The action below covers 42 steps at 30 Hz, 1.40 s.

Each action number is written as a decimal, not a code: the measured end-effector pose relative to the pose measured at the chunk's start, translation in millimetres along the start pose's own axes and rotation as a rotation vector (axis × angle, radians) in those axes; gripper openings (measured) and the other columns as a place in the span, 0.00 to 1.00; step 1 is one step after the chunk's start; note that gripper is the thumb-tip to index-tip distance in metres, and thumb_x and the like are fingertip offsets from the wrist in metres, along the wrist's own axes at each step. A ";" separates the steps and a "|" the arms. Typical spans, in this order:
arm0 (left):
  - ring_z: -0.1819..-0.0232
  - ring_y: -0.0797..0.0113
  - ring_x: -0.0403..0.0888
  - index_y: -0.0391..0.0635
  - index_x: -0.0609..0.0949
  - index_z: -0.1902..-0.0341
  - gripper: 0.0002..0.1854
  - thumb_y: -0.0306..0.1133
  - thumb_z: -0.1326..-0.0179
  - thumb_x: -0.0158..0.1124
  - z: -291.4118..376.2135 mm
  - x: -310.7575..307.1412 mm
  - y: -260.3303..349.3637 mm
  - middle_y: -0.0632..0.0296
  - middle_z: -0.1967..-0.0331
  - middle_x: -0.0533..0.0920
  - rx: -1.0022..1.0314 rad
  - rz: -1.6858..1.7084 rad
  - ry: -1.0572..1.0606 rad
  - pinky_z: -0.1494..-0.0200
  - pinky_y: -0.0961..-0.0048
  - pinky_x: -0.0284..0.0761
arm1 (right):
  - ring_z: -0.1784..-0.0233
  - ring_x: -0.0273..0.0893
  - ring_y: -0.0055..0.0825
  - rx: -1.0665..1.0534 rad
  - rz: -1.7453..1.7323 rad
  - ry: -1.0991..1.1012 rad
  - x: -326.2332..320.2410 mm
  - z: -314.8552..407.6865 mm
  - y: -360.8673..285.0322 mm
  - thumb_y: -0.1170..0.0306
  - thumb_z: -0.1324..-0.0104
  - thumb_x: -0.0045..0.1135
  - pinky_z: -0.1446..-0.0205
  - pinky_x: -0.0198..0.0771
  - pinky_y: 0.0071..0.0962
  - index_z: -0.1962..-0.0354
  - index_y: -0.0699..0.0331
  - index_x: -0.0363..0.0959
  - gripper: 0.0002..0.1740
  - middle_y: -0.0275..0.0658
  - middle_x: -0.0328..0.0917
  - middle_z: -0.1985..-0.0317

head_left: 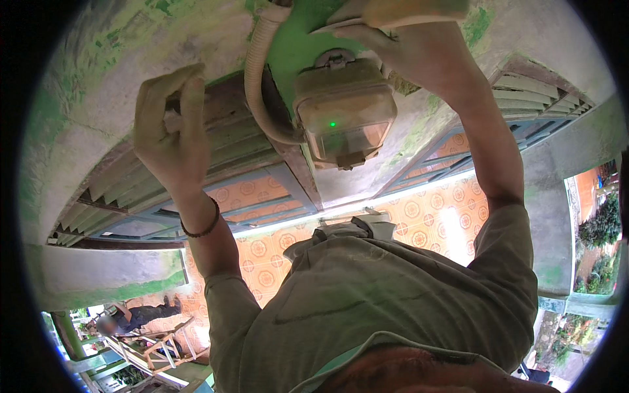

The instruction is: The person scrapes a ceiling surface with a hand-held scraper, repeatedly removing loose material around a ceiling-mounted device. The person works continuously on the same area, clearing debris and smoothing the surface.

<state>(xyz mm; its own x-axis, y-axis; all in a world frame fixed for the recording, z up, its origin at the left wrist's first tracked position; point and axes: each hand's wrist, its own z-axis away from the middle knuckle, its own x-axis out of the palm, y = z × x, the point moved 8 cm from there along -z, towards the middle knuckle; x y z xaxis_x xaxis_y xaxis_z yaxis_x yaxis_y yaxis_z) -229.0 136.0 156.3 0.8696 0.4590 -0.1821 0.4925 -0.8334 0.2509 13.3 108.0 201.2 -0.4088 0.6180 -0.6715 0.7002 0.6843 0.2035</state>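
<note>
My right hand (427, 59) is raised at the top beside the electricity meter, gripping a blurred brownish flat-edged object (417, 12). The top of the frame cuts this object off, and its exact kind is unclear. My left hand (169, 127) is raised before the wall, left of the meter, with bent fingers and a gap between thumb and fingers. Nothing shows clearly in it; its fingertips seem close together. Between both hands, the dusty electricity meter (344, 118) has a clear cover and a lit green lamp. A ribbed conduit (254, 73) curves down into its side.
Flaking green and grey paint covers the wall (78, 98). Louvred wooden vents (245, 142) flank the meter. Patterned orange tiles (265, 265) cover the floor below. Far left, another person (142, 314) is near a wooden frame (167, 349). Plants (602, 221) show outside at right.
</note>
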 end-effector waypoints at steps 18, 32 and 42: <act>0.66 0.80 0.78 0.39 0.88 0.55 0.05 0.23 0.32 0.67 9.4 -23.4 -8.5 0.63 0.62 0.86 -0.183 0.061 0.135 0.63 0.81 0.73 | 0.54 0.79 0.31 -0.014 0.394 -0.151 3.6 9.0 6.4 0.68 0.41 0.69 0.41 0.64 0.40 0.55 0.46 0.86 0.15 0.30 0.84 0.60; 0.62 0.76 0.80 0.36 0.87 0.56 0.05 0.21 0.29 0.64 26.1 -35.5 -13.7 0.59 0.61 0.87 -0.221 0.040 0.118 0.59 0.80 0.74 | 0.48 0.80 0.31 0.020 0.100 -0.119 23.1 8.1 1.2 0.69 0.45 0.69 0.39 0.65 0.37 0.57 0.51 0.85 0.15 0.29 0.85 0.51; 0.61 0.77 0.80 0.35 0.86 0.56 0.05 0.22 0.28 0.63 43.7 -45.7 -38.9 0.61 0.62 0.86 -0.377 0.096 0.169 0.58 0.80 0.74 | 0.37 0.74 0.31 -0.055 0.191 -0.031 11.9 19.8 12.6 0.67 0.39 0.65 0.35 0.61 0.40 0.57 0.50 0.86 0.12 0.27 0.87 0.50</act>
<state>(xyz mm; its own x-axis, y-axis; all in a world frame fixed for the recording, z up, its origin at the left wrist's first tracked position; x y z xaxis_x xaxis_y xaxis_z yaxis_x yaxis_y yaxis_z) -289.5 134.0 113.3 0.8906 0.4547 0.0095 0.3604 -0.7184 0.5951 28.8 116.3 181.6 -0.2530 0.7273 -0.6381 0.7302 0.5762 0.3673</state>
